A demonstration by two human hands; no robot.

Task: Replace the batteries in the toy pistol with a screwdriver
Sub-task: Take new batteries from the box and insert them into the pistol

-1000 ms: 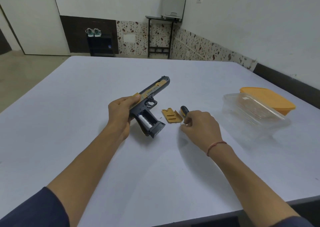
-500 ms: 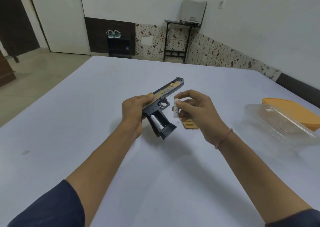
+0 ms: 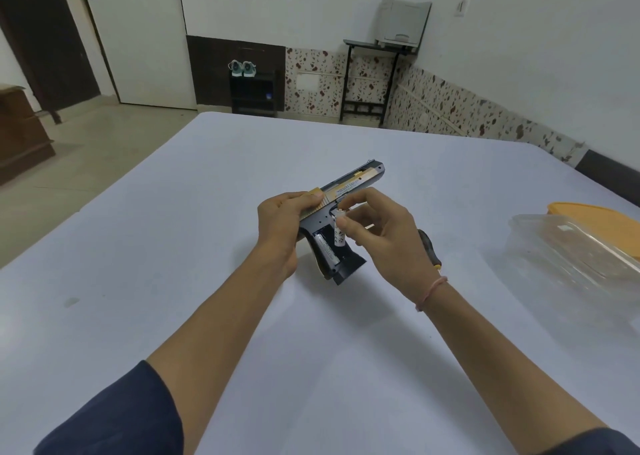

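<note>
My left hand [image 3: 280, 227] grips the rear of the dark blue and tan toy pistol [image 3: 349, 186], holding it above the table with the grip pointing down toward me. The grip's battery bay is open and one silver battery [image 3: 325, 248] lies inside it. My right hand [image 3: 379, 227] pinches a second white battery [image 3: 338, 234] upright at the open bay, beside the first one. The screwdriver [image 3: 429, 248] with its dark handle lies on the table behind my right wrist, mostly hidden. The tan cover plate is hidden behind my right hand.
A clear plastic box [image 3: 571, 257] stands on the table at the right, with its orange lid [image 3: 595, 217] behind it. The white table [image 3: 173, 246] stretches wide around my hands. A door, shoes on a rack and a small stand are far off by the walls.
My right hand picked a battery up from the table by the cover plate and carried it left to the pistol's open grip. The left hand kept its hold on the pistol.
</note>
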